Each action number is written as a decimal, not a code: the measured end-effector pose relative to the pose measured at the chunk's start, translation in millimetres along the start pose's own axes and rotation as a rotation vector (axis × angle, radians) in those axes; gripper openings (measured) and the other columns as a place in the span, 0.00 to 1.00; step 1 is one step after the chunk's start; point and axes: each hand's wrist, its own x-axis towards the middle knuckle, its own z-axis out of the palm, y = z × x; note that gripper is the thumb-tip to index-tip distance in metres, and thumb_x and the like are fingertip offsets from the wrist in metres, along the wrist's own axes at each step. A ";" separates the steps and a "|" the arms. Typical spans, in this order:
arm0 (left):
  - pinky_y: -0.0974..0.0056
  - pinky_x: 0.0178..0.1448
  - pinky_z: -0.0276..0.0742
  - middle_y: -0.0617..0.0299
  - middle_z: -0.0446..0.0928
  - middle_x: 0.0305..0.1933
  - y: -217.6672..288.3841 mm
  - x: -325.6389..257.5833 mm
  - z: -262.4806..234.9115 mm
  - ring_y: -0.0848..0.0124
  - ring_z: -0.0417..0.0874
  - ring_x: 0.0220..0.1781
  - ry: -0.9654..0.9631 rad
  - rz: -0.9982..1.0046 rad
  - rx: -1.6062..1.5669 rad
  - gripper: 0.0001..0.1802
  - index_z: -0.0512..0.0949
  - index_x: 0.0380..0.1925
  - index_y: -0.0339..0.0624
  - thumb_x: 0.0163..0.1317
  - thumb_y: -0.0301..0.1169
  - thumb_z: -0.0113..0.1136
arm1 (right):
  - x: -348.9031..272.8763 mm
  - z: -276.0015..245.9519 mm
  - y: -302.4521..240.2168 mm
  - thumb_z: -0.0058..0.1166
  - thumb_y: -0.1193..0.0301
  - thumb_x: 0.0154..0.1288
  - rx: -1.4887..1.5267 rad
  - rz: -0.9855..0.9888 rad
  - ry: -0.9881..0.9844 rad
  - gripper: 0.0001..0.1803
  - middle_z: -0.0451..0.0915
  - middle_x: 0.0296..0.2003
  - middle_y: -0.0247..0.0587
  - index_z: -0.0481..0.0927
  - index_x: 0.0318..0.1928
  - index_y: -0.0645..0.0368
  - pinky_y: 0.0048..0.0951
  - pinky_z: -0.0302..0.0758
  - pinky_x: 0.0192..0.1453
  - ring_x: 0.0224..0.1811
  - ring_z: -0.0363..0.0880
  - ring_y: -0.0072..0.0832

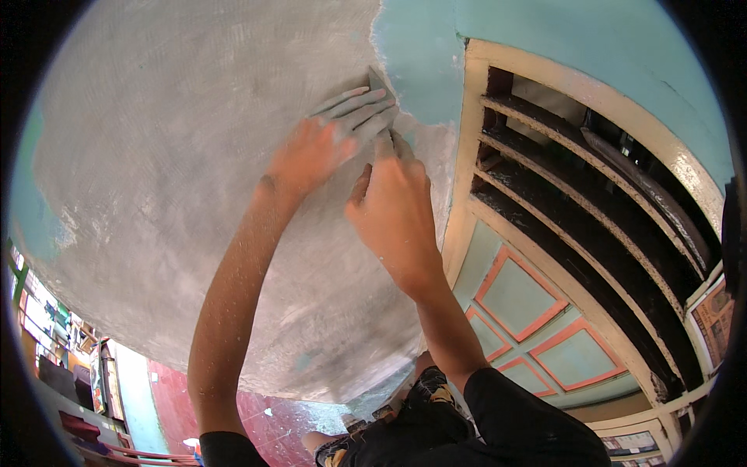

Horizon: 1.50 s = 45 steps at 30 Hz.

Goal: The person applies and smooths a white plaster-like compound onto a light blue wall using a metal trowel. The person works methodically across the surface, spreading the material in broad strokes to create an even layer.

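Observation:
A wide scraper (pixel 377 79) lies against the wall at the ragged border where bare grey plaster (pixel 194 156) meets turquoise paint (pixel 416 66). Only a corner of its thin grey blade shows past the fingers. My right hand (pixel 397 206) is closed, its fingertips dusty grey; the grip itself is mostly hidden, but it appears to hold the scraper from below. My left hand (pixel 323 140) lies with fingers stretched out and flat over the blade, pressing it to the wall. Grey dust coats these fingers too.
Right of the wall stands a cream-framed louvred opening (pixel 583 171) with dark slats. Beneath it are turquoise panels (pixel 521 296) edged in orange. A red floor (pixel 264 428) spotted with pale flakes lies below, and household clutter (pixel 82 373) stands at lower left.

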 end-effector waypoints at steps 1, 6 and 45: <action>0.63 0.68 0.74 0.64 0.76 0.62 -3.3 4.0 6.4 0.68 0.73 0.68 -0.008 0.017 -0.002 0.23 0.79 0.54 0.45 0.55 0.24 0.58 | -0.5 2.0 3.4 0.48 0.86 0.54 0.000 -0.007 0.035 0.21 0.75 0.44 0.68 0.69 0.51 0.78 0.49 0.77 0.46 0.42 0.78 0.61; 0.65 0.63 0.79 0.64 0.79 0.58 -27.6 11.5 25.3 0.67 0.76 0.64 -0.082 0.175 0.044 0.20 0.80 0.50 0.44 0.54 0.25 0.59 | -4.8 13.2 -0.1 0.49 0.87 0.52 -0.004 -0.029 0.094 0.23 0.74 0.43 0.70 0.68 0.51 0.80 0.47 0.78 0.43 0.40 0.79 0.60; 0.63 0.73 0.66 0.57 0.79 0.59 32.9 -1.0 73.2 0.64 0.77 0.63 -0.069 0.132 0.214 0.25 0.81 0.52 0.37 0.50 0.27 0.62 | -43.2 33.8 92.2 0.37 0.66 0.78 1.632 0.633 0.011 0.30 0.69 0.27 0.32 0.48 0.76 0.48 0.14 0.51 0.13 0.18 0.59 0.13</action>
